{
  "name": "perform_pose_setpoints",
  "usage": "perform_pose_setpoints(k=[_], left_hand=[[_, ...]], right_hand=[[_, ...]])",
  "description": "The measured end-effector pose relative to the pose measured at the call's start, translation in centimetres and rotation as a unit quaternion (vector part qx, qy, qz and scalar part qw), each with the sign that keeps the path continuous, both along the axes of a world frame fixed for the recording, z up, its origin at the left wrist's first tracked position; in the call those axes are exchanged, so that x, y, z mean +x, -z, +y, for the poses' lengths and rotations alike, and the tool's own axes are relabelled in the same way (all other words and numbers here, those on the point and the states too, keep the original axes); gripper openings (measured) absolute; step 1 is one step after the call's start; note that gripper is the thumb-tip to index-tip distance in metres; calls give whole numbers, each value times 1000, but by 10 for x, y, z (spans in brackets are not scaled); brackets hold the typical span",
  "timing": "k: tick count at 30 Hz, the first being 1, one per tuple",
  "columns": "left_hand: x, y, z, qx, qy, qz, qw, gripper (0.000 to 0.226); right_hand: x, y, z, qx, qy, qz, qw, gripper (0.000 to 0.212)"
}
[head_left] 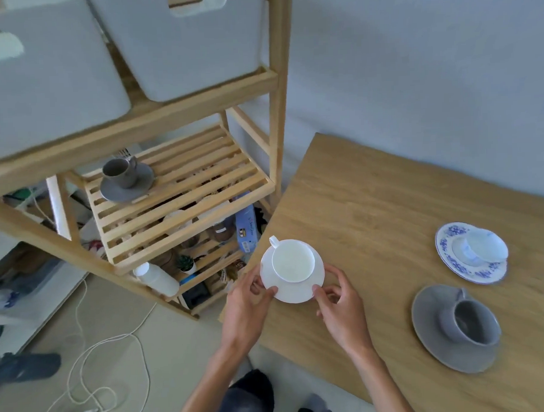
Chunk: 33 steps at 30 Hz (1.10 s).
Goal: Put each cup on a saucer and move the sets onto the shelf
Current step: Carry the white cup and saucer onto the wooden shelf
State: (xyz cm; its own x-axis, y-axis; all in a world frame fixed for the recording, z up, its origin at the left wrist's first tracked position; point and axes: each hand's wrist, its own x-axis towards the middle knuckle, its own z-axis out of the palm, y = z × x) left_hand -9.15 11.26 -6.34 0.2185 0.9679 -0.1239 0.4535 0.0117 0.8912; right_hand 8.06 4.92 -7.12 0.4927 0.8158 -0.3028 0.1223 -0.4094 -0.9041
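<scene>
From the head camera, both hands grip a white saucer (293, 285) at the near-left corner of the wooden table (372, 208). The left hand (248, 308) pinches the saucer's left rim, thumb on top; the right hand (342, 308) pinches the near-right rim the same way. A white cup (292, 260) stands upright in the saucer, looks empty, and its handle points away from the hands, toward the far left. Whether the saucer rests on the table edge or is lifted just clear of it cannot be told.

To the right of the hands, well apart on the table, lie two more sets. The nearer is a grey saucer (436, 351) bearing a grey cup (469, 322), mouth tipped toward the camera, handle pointing away. Beyond it a blue-flowered saucer (450, 239) carries a pale cup (486, 246); blur hides its handle.

Up and to the left of the hands stands a wooden slatted shelf unit (183, 184). On its middle shelf, at the back left, a second grey cup (120, 172) stands on a grey saucer (126, 187), handle pointing right. The tier above holds two white storage bins (178, 45). The lowest tier is crowded: a white bottle (157, 279) lying down, a small potted plant (186, 264), and a blue packet (246, 225) whose print is too blurred to read.

On the floor left of the arms, a white cable (85, 360) loops.
</scene>
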Motion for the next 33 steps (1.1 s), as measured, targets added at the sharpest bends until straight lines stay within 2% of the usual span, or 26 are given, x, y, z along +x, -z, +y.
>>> perform_pose_setpoints(k=[12,17,20,27,33], left_hand=[[-91,-7,118,7,-48,-11,999,48],[-111,-2,165,16,-86,-11,996,34],[-120,12,194,24,-100,22,994,32],[-134,42,269,23,-121,100,987,8],[-132,72,321,22,-120,163,979,17]], right_hand=[[-73,-6,144,-2,-90,-21,996,38],[-92,0,213,-1,-142,-51,989,38],[-99,10,252,-7,-172,-58,983,39],[-116,40,337,-10,-222,-84,971,37],[-112,64,391,-43,-263,-122,956,43]])
